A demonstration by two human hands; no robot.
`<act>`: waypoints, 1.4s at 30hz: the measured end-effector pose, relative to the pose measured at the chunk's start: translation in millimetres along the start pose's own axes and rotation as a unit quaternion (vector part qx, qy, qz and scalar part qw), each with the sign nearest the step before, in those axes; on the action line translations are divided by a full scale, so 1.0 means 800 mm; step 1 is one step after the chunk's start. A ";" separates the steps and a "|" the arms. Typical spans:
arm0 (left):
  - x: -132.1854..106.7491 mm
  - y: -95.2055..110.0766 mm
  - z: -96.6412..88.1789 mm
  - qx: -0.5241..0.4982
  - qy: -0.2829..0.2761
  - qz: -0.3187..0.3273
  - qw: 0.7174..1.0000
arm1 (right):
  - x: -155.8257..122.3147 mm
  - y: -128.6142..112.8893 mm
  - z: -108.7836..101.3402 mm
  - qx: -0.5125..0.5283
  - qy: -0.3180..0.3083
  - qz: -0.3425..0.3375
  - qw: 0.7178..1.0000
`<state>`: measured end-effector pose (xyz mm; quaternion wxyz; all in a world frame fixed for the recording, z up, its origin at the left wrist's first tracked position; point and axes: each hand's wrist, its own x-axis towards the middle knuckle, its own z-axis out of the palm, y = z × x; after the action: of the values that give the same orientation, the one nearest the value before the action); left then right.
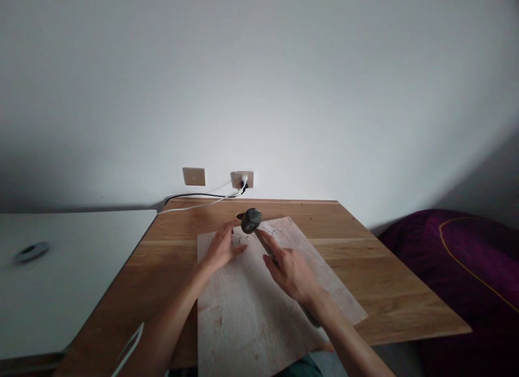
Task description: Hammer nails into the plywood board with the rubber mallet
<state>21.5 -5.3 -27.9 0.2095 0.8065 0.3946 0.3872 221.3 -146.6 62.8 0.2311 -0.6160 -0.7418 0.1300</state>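
Note:
My right hand is wrapped round the handle of a hammer, index finger stretched along it. The dark hammer head is raised over the far part of a pale, worn wooden board. On the left side of the board, near its far edge, lies my left hand, thumb and fingers apart. Just right of its fingers, small nails stick up from the board. A few more nails show right of the hammer head; whether they stand or lie is hard to tell.
Under the board is a brown wooden table, with a white surface at its left bearing a grey ring-shaped object. Cables run to a wall socket behind. At right sits a purple cushion.

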 end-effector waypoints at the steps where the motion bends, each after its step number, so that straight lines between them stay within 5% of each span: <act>1: 0.000 -0.001 0.000 -0.006 -0.001 0.007 1.000 | 0.005 -0.004 0.006 -0.013 -0.018 -0.003 1.000; 8: 0.001 0.000 0.001 0.010 -0.008 -0.012 1.000 | -0.001 0.003 0.031 0.008 -0.024 0.017 1.000; 14: 0.007 0.005 -0.002 0.003 -0.031 -0.006 0.999 | -0.009 0.021 0.030 0.015 -0.001 0.053 0.999; 20: 0.005 0.002 -0.002 -0.019 -0.045 -0.004 0.999 | 0.002 0.005 0.021 0.017 0.009 0.033 0.999; 30: 0.000 -0.006 0.004 -0.016 0.019 -0.010 1.000 | 0.011 -0.006 0.028 -0.046 -0.035 0.008 0.998; 42: 0.005 0.007 -0.004 -0.007 -0.028 -0.020 0.999 | -0.003 -0.002 0.014 -0.001 0.012 0.041 0.999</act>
<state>23.0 -5.5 -20.2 0.2336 0.8075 0.4017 0.3633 215.0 -148.0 53.7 0.2342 -0.6476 -0.7132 0.1311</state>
